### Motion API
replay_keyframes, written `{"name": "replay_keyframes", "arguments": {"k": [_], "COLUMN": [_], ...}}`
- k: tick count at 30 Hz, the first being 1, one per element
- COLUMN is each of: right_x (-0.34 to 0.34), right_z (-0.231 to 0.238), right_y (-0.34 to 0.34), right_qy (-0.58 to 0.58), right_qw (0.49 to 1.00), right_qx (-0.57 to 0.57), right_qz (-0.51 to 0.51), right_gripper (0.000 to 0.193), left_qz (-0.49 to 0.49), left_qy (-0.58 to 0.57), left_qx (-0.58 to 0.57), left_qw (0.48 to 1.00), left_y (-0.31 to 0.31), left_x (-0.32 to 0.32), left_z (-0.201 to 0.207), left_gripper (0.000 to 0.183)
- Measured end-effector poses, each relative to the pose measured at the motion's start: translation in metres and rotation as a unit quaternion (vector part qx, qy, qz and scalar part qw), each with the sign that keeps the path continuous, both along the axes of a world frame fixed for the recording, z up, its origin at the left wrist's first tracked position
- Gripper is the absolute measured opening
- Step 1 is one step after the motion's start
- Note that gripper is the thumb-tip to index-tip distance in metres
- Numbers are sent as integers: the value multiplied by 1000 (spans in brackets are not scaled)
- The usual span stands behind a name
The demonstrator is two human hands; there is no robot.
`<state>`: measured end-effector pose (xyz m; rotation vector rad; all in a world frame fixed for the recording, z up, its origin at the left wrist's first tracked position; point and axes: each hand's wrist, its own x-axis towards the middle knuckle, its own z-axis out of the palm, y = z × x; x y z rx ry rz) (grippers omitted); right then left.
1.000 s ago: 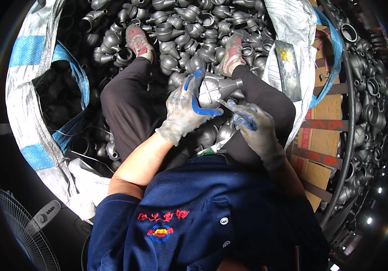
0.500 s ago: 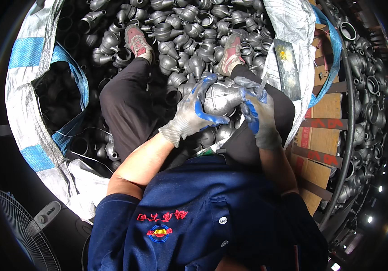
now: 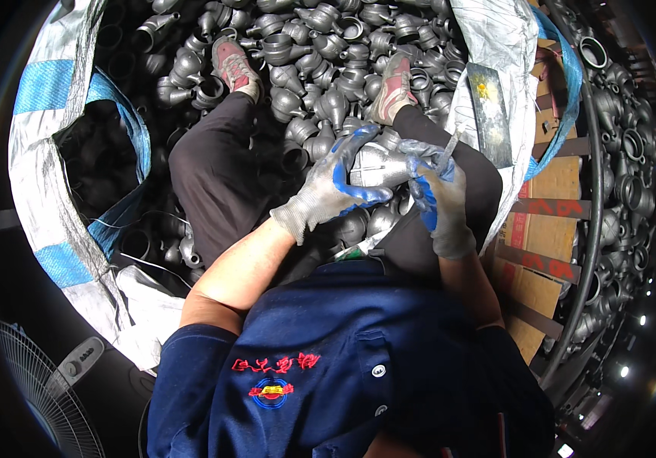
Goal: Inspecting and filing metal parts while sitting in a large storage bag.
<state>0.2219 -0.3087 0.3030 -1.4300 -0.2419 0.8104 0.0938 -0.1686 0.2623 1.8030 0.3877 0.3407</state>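
Observation:
Between my hands is a bulb-shaped grey metal casting (image 3: 377, 166) with a narrow neck pointing right and a raised rib on its side. My left hand (image 3: 333, 179), in a grey glove with blue coating, wraps round its wide end, thumb below and fingers above. My right hand (image 3: 436, 183), gloved the same way, is closed at the neck end. A narrow flat metal tool (image 3: 448, 149) sticks up out of its fist; its exact kind cannot be made out. Whether the right fingers also grip the neck is hidden.
Many similar castings (image 3: 333, 107) lie heaped round my shoes inside a white woven bulk bag (image 3: 45, 160) with blue straps. A dark flat plate (image 3: 488, 114) leans at the bag's right side. Cardboard behind metal bars (image 3: 545, 210) stands farther right. A fan (image 3: 38, 382) is at lower left.
The casting has turned in my left hand, so its cross-shaped rib no longer shows the same way. The tool in my right hand has shifted slightly up and to the right.

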Motion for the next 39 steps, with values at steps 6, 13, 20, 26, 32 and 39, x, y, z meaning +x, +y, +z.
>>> {"name": "replay_keyframes", "arguments": {"k": [6, 13, 20, 26, 32, 39], "right_x": [1, 9, 6, 15, 23, 13], "right_z": [0, 0, 6, -8, -13, -19], "right_y": [1, -4, 0, -4, -1, 3], "right_qy": [-23, 42, 3, 36, 38, -7], "right_qw": [999, 999, 999, 999, 999, 996], "right_qx": [20, -6, -22, 3, -29, -76], "right_qz": [17, 7, 33, 8, -19, -49], "right_gripper": [23, 19, 25, 26, 25, 20], "left_qz": [-15, -28, -11, -41, 21, 167], "left_qy": [-58, -73, -74, -46, -66, -105], "left_qx": [-384, -26, -412, 9, -379, -468], "left_qw": [921, 997, 908, 998, 923, 861], "left_y": [0, 4, 0, 2, 10, 18], "left_x": [2, 1, 5, -2, -3, -6], "left_z": [8, -14, -10, -1, 15, 0], "left_gripper": [74, 69, 77, 85, 52, 25]}}
